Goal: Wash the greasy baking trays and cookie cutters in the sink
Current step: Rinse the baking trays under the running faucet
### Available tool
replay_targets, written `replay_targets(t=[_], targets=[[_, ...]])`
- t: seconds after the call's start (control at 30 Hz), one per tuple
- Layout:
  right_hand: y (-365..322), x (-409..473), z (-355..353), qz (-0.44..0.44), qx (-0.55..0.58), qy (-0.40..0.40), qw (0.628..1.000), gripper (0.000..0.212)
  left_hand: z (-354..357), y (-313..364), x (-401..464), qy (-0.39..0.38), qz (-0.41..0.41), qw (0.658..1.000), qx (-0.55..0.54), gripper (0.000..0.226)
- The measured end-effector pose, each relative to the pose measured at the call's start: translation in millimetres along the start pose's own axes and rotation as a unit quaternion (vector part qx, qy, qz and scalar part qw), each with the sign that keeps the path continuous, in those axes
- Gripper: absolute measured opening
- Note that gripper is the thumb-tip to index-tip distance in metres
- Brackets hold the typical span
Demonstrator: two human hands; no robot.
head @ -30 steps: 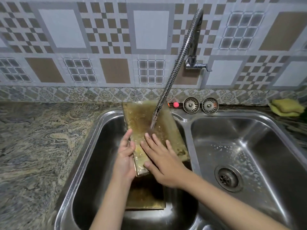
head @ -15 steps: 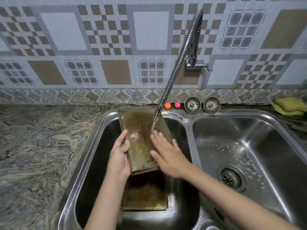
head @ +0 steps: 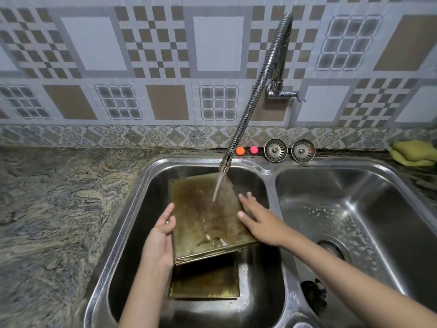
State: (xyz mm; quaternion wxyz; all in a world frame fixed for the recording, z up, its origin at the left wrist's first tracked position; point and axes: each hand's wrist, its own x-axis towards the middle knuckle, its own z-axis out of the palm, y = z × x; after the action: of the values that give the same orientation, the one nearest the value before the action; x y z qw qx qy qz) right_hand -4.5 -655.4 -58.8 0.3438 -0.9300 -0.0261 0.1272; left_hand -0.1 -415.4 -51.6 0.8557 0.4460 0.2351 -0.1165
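Note:
A greasy brown baking tray (head: pixel 203 216) is held tilted over the left sink basin (head: pixel 132 223), under the running water from the flexible tap (head: pixel 248 110). My left hand (head: pixel 160 237) grips the tray's left edge, thumb on top. My right hand (head: pixel 257 216) lies at the tray's right edge with fingers straight, touching it. A second greasy tray (head: pixel 205 282) lies flat on the basin floor below, partly hidden by the held one. No cookie cutters show.
The right basin (head: pixel 354 209) has a drain and soap flecks. Two strainer plugs (head: pixel 275 150) and two small orange and pink balls (head: pixel 240 150) sit on the back rim. Yellow sponges (head: pixel 411 152) lie at far right. A dark scrubber (head: pixel 314 294) rests on the divider. Marbled counter (head: pixel 52 209) lies left.
The tray has turned and dropped lower in the basin. My right hand slid from the tray's face to its right edge. My left hand kept its grip on the left edge.

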Motion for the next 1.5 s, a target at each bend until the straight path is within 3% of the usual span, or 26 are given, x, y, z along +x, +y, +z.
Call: replay_targets(t=[0.07,0.13,0.2,0.27,0.37,0.47,0.77,0.87,1.03,1.17,1.27,1.37,1.5], targets=[[3.7,-4.3,-4.4,0.016,0.168,0.050,0.984,0.059,-5.3,0.7,2.7,-0.004,-0.007,1.000,-0.021,0.039],[-1.2,-9.1,-4.2,0.014,0.316,0.072,0.946,0.053,-2.3,-4.8,3.0,-0.009,-0.014,0.999,-0.030,0.039],[-5.3,-12.1,0.5,0.021,0.451,0.071,0.889,0.048,2.2,-12.9,2.8,-0.014,-0.017,0.999,-0.027,0.039],[-8.7,-14.1,2.9,0.035,0.589,0.066,0.805,0.045,3.1,-18.4,4.5,-0.016,-0.014,0.999,-0.028,0.040],[-16.7,-16.0,-0.1,0.045,0.690,0.054,0.720,0.042,2.3,-22.7,10.1,-0.008,-0.014,0.999,-0.031,0.038],[-25.7,-14.8,-1.8,0.037,0.713,0.052,0.699,0.041,5.7,-23.0,7.4,-0.012,-0.021,0.999,-0.031,0.038],[-39.1,-13.6,5.1,0.041,0.694,0.056,0.717,0.045,-16.8,-13.6,13.0,0.060,-0.013,0.998,-0.011,0.034],[-36.2,-20.3,-13.7,0.040,0.672,0.078,0.736,0.045,-20.4,-16.4,8.9,0.098,-0.038,0.984,0.146,0.026],[-16.3,-52.7,-86.4,0.007,0.578,0.207,0.790,0.049,-21.1,-33.1,14.1,0.112,-0.082,0.921,0.363,0.012],[3.6,-86.6,-133.4,-0.016,0.435,0.282,0.855,0.052,-27.5,-46.7,33.2,0.096,-0.109,0.863,0.485,0.020],[24.2,-92.2,-135.9,0.012,0.224,0.298,0.928,0.058,-32.1,-59.3,43.8,0.091,-0.088,0.836,0.534,0.014],[53.9,-86.4,-110.1,0.080,0.017,0.244,0.966,0.061,-40.1,-68.6,51.6,0.124,-0.060,0.812,0.568,0.012],[97.7,-71.2,-60.4,0.175,-0.146,0.138,0.964,0.065,-47.6,-68.6,61.3,0.153,-0.031,0.792,0.591,0.006]])
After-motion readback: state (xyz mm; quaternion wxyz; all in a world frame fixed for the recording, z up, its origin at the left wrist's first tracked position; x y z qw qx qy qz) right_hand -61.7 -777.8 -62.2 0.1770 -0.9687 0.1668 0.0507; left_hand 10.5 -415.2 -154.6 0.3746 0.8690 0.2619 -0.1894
